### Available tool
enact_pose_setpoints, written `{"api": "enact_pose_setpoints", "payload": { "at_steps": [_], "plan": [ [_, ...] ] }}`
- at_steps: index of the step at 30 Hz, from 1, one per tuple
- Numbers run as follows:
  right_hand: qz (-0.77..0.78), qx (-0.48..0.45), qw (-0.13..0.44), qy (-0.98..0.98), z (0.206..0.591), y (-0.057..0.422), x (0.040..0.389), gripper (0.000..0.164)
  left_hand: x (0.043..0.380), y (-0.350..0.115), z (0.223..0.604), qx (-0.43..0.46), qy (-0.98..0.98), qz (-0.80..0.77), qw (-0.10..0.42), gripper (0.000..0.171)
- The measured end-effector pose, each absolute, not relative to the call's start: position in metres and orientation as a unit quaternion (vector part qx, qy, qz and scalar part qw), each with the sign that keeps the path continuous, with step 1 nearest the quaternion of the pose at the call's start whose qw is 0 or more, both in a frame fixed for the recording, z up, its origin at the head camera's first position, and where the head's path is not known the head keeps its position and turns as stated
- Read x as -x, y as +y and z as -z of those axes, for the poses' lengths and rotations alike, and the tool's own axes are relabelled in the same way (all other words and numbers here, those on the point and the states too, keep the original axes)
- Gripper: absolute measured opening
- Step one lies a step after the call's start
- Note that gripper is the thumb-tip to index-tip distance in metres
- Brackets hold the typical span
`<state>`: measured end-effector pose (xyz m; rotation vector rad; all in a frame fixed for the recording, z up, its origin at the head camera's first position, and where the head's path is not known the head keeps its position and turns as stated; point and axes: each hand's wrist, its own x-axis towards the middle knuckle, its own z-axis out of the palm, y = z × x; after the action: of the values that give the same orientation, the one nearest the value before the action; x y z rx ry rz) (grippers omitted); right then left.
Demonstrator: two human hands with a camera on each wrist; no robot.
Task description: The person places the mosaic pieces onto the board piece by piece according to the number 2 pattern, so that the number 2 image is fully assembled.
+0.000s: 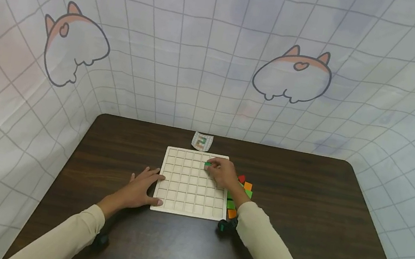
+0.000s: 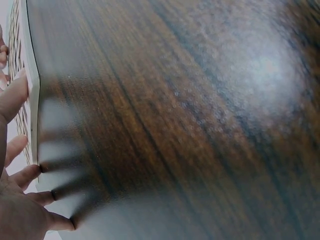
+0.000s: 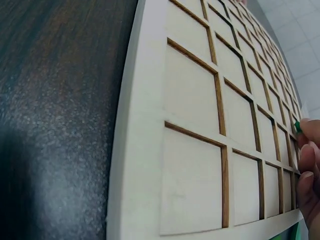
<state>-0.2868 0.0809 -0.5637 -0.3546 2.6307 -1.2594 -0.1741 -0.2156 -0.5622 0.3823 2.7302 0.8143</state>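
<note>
A pale wooden board (image 1: 181,189) with a grid of square recesses lies on the dark table. My right hand (image 1: 222,172) is over its upper right part and pinches a small green block (image 1: 207,164) between thumb and fingertips. In the right wrist view the same green block (image 3: 298,126) shows at the fingertips, close to the grid. My left hand (image 1: 140,189) rests at the board's left edge, fingers spread, with thumb and a fingertip on the frame. The left wrist view shows those spread fingers (image 2: 30,176) along the board's edge.
Right of the board lie several loose blocks, among them orange (image 1: 248,186), green (image 1: 231,204) and red (image 1: 242,179), partly hidden by the right forearm. A small paper card (image 1: 202,142) with a coloured pattern lies behind the board. A patterned curtain (image 1: 219,58) surrounds the table's far side.
</note>
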Motion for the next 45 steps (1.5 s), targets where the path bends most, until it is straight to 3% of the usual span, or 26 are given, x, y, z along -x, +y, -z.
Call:
{"api": "enact_pose_setpoints", "payload": {
  "at_steps": [45],
  "plan": [
    [0.377,0.122,0.067,0.916,0.5657,0.0724,0.2849,0.021,0.1739,-0.2161,0.559,-0.134,0.939,-0.286,0.133,0.08]
  ]
}}
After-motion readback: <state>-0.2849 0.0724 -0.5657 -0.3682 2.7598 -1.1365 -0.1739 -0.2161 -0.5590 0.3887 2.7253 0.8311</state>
